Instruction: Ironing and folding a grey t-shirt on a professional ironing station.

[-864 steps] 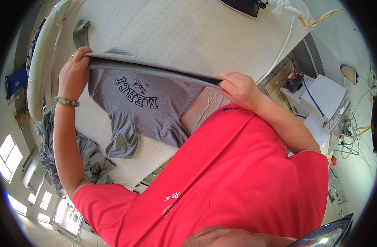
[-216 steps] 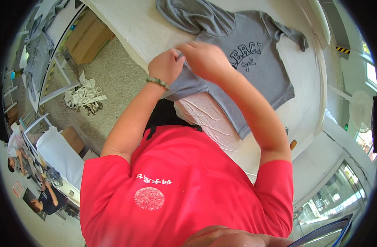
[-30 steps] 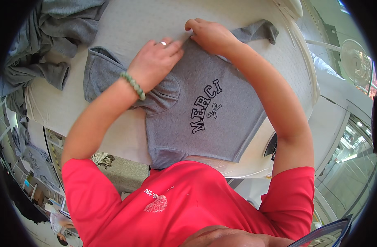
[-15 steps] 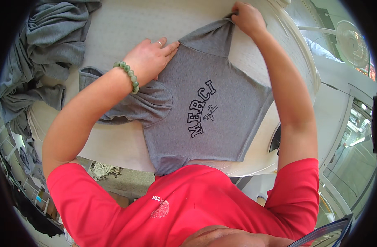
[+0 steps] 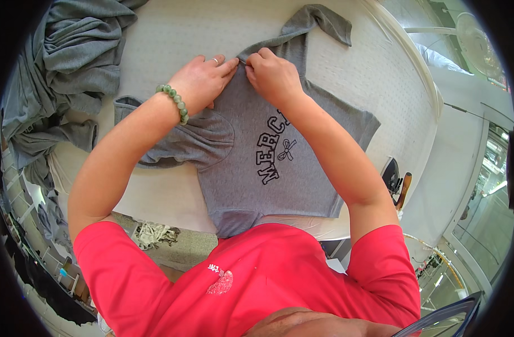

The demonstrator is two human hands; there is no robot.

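A grey sweatshirt (image 5: 318,146) with dark lettering and a small bow motif lies spread sideways in front of me. Its far sleeve (image 5: 302,25) bends away across the pale surface, while the left part is bunched. My left hand (image 5: 200,83), with a ring and green bead bracelet, rests on the cloth at the far shoulder edge, fingers stretched out. Close beside its fingertips, my right hand (image 5: 272,77) pinches the sweatshirt at that same edge. The right forearm covers some of the lettering.
Several grey garments (image 5: 83,53) are heaped at the left of the padded, cloth-covered table (image 5: 375,73). What looks like an iron (image 5: 390,174), with a brown handle (image 5: 404,191), stands at the right edge. A fan (image 5: 476,50) is at the far right.
My right hand has let go of the far sleeve end and come in beside the left hand, pinching the shoulder edge. The sleeve now lies bent. The left hand has barely moved.
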